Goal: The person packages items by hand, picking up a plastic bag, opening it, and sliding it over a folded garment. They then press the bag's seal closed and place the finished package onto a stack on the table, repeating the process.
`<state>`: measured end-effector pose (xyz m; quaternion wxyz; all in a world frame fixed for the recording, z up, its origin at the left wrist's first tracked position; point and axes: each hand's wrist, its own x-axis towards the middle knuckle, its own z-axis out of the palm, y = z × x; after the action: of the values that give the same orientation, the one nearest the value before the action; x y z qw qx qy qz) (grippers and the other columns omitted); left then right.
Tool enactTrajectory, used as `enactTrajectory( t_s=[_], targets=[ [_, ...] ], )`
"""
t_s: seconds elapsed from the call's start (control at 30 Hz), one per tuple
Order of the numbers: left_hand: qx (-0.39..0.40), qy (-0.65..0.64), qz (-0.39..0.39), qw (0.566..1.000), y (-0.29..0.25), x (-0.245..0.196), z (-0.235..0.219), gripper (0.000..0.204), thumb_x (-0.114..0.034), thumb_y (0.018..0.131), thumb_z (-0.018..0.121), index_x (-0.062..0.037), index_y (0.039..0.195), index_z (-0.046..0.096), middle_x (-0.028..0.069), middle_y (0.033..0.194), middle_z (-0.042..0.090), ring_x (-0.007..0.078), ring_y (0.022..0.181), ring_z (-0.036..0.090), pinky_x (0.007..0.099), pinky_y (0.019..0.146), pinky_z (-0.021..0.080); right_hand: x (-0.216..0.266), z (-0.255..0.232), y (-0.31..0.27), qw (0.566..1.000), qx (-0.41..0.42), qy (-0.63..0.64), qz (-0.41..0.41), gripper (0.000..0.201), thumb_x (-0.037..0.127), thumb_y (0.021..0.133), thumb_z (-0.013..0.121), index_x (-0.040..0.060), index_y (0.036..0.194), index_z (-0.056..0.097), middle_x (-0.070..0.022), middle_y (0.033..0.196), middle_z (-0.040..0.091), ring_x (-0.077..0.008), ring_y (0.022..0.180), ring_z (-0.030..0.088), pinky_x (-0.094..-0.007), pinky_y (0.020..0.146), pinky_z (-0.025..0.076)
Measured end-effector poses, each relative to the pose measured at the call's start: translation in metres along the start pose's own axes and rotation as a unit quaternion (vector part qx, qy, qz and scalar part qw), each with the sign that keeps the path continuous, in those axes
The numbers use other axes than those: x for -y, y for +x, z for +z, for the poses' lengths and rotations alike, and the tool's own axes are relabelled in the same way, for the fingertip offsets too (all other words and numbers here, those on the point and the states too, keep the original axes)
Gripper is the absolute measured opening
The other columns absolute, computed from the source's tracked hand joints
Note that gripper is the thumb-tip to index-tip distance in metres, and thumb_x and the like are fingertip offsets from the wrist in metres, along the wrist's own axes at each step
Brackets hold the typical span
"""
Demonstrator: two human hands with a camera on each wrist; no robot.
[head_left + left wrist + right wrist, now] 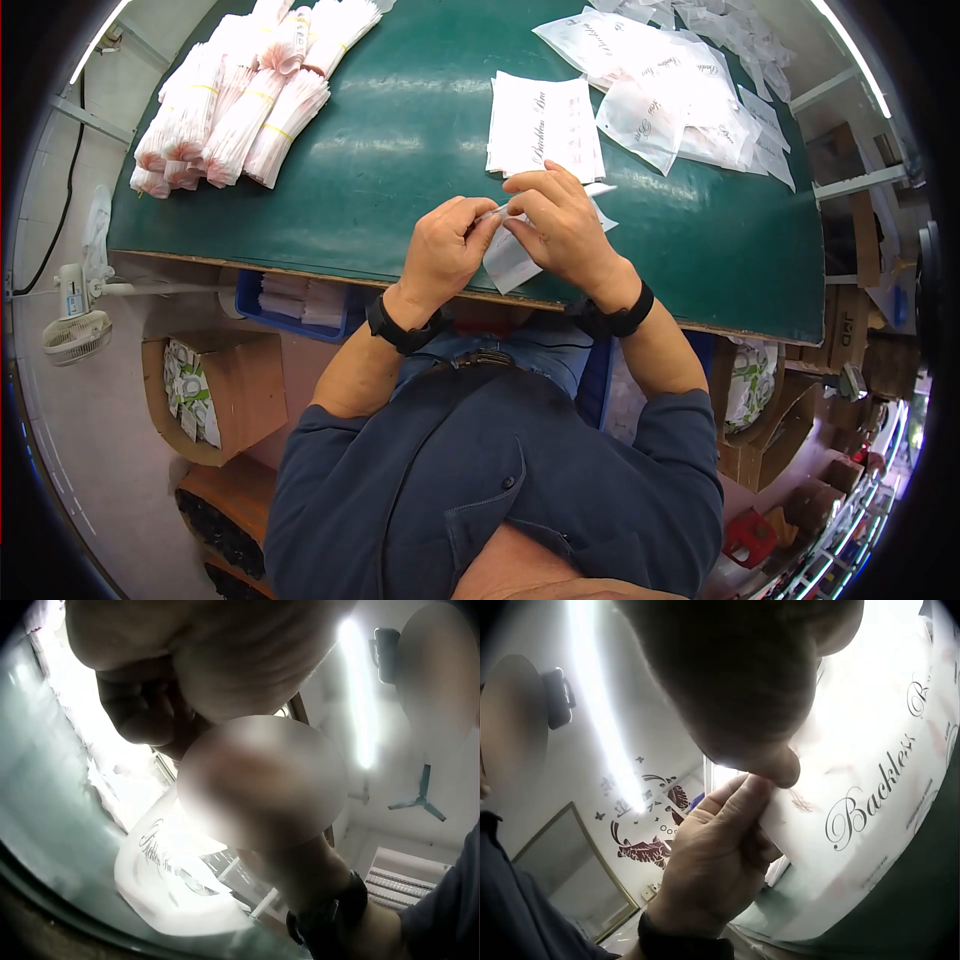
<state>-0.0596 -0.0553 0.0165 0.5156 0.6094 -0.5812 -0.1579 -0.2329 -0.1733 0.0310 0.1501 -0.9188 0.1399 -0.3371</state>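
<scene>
Between both hands, close over the table's front edge, is a translucent white plastic bag (511, 266) with black script lettering. My left hand (445, 245) pinches its upper edge between thumb and fingers. Right beside it, my right hand (568, 228) pinches the same edge, its thumb and fingertips near the left ones. "Backless" is readable on the bag (877, 802) in the right wrist view. The left wrist view shows the bag (169, 881) hanging below the hands. Just beyond the right hand lies a stack of printed white bags (545, 125).
Banded bundles of rolled white-and-pink packets (235, 110) lie at the table's (400, 150) back left. Loose translucent bags (680, 90) are heaped at the back right. Below the table are a blue bin (290, 310) and a cardboard box (240, 390); a small fan (77, 338) stands left.
</scene>
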Motion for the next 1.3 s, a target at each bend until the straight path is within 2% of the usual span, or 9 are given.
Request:
enactTrajectory(
  t_s=[0.43, 0.53, 0.57, 0.67, 0.7, 0.8, 1.1, 1.23, 1.3],
  targets=[
    [0.040, -0.049, -0.106, 0.992, -0.018, 0.021, -0.019, 0.022, -0.014, 0.096, 0.077, -0.0014, 0.114, 0.075, 0.0147, 0.089, 0.071, 0.0314, 0.078, 0.068, 0.0384, 0.071, 0.054, -0.040, -0.056, 0.004, 0.977, 0.175, -0.119, 0.024, 0.026, 0.024, 0.082, 0.086, 0.0072, 0.085, 0.067, -0.0058, 0.100, 0.070, -0.0316, 0.094, 0.069, -0.0460, 0.090, 0.055],
    [-0.051, 0.152, 0.196, 0.967, 0.005, -0.023, -0.027, 0.030, -0.015, 0.096, 0.076, -0.0016, 0.123, 0.072, 0.0164, 0.097, 0.074, 0.0335, 0.087, 0.070, 0.0409, 0.077, 0.055, -0.027, -0.052, 0.013, 0.978, 0.184, -0.098, -0.001, 0.025, 0.021, 0.082, 0.086, 0.0066, 0.086, 0.066, -0.0066, 0.095, 0.068, -0.0320, 0.089, 0.068, -0.0445, 0.077, 0.055],
    [-0.051, 0.153, 0.192, 0.968, 0.003, -0.021, -0.027, 0.030, -0.015, 0.096, 0.076, -0.0016, 0.123, 0.072, 0.0164, 0.097, 0.074, 0.0335, 0.087, 0.070, 0.0409, 0.077, 0.055, -0.022, -0.051, 0.016, 0.978, 0.187, -0.095, -0.002, 0.025, 0.021, 0.082, 0.086, 0.0066, 0.086, 0.066, -0.0066, 0.095, 0.068, -0.0320, 0.089, 0.068, -0.0445, 0.077, 0.055],
    [0.232, 0.091, 0.073, 0.966, 0.018, -0.008, -0.027, 0.038, -0.016, 0.095, 0.076, -0.0020, 0.131, 0.068, 0.0177, 0.107, 0.075, 0.0362, 0.097, 0.070, 0.0432, 0.084, 0.055, -0.012, -0.047, 0.032, 0.987, 0.151, -0.032, -0.050, 0.023, 0.020, 0.084, 0.083, 0.0056, 0.084, 0.065, -0.0092, 0.095, 0.066, -0.0340, 0.087, 0.068, -0.0454, 0.075, 0.056],
    [0.232, 0.092, 0.075, 0.965, 0.025, -0.004, -0.024, 0.038, -0.016, 0.095, 0.076, -0.0020, 0.131, 0.068, 0.0177, 0.107, 0.075, 0.0362, 0.097, 0.070, 0.0432, 0.084, 0.055, -0.011, -0.045, 0.035, 0.987, 0.148, -0.034, -0.050, 0.023, 0.020, 0.084, 0.083, 0.0056, 0.084, 0.065, -0.0092, 0.095, 0.066, -0.0340, 0.087, 0.068, -0.0454, 0.075, 0.056],
    [0.509, -0.028, -0.052, 0.859, 0.040, 0.008, -0.012, 0.046, -0.019, 0.094, 0.079, -0.0019, 0.134, 0.067, 0.0158, 0.115, 0.076, 0.0345, 0.101, 0.072, 0.0421, 0.089, 0.057, -0.009, -0.035, 0.041, 0.987, 0.115, 0.104, -0.050, 0.022, 0.011, 0.083, 0.085, 0.0044, 0.087, 0.064, -0.0098, 0.093, 0.066, -0.0341, 0.084, 0.068, -0.0426, 0.072, 0.055],
    [0.650, -0.220, -0.184, 0.703, 0.037, 0.008, 0.007, 0.072, -0.014, 0.100, 0.073, -0.0062, 0.165, 0.043, 0.0126, 0.130, 0.074, 0.0222, 0.119, 0.072, 0.0338, 0.103, 0.057, -0.002, -0.026, 0.049, 0.972, 0.121, 0.197, -0.050, 0.019, 0.009, 0.086, 0.084, 0.0039, 0.089, 0.066, -0.0114, 0.091, 0.065, -0.0352, 0.081, 0.068, -0.0428, 0.071, 0.055],
    [0.662, -0.233, -0.249, 0.667, 0.041, -0.021, -0.003, 0.077, -0.013, 0.101, 0.070, -0.0075, 0.169, 0.034, 0.0116, 0.121, 0.077, 0.0200, 0.112, 0.074, 0.0319, 0.098, 0.059, -0.005, -0.021, 0.043, 0.964, 0.129, 0.226, -0.061, 0.019, 0.009, 0.088, 0.084, 0.0037, 0.089, 0.065, -0.0118, 0.091, 0.065, -0.0350, 0.081, 0.068, -0.0428, 0.071, 0.055],
    [0.667, -0.204, -0.259, 0.668, 0.034, -0.024, -0.001, 0.060, -0.021, 0.104, 0.066, -0.0087, 0.160, 0.049, 0.0082, 0.104, 0.078, 0.0163, 0.095, 0.073, 0.0290, 0.083, 0.059, -0.006, -0.016, 0.035, 0.962, 0.149, 0.219, -0.061, 0.019, 0.009, 0.088, 0.084, 0.0036, 0.093, 0.066, -0.0116, 0.092, 0.065, -0.0354, 0.082, 0.068, -0.0428, 0.071, 0.055]
  ],
)
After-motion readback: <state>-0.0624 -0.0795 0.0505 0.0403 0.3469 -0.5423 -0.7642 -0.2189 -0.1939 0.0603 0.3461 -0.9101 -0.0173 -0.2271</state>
